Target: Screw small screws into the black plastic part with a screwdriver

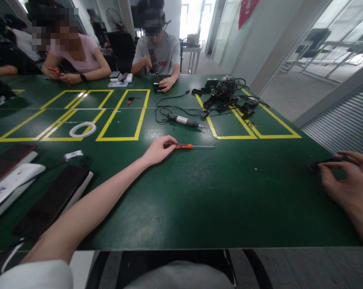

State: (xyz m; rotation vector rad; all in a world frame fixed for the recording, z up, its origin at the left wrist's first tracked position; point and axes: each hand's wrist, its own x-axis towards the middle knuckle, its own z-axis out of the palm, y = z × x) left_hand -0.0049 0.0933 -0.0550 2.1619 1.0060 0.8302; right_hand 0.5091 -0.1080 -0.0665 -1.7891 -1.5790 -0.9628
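Observation:
My left hand (161,150) reaches over the middle of the green table (217,200), its fingers closed on the handle end of an orange and black screwdriver (186,146). The thin metal shaft points to the right, lying close along the tabletop. At the far right edge, my right hand (348,180) pinches a small black object (315,165), whose kind I cannot make out. Just beyond the screwdriver lies a grey and black electric screwdriver (184,120) with a cable.
Tangled black cables (225,92) lie at the back right. A white tape ring (82,129) sits near yellow tape outlines. Phones, one a black phone (53,200), and a white power bank (15,186) lie at left. Across the table a person (157,52) holds a drill.

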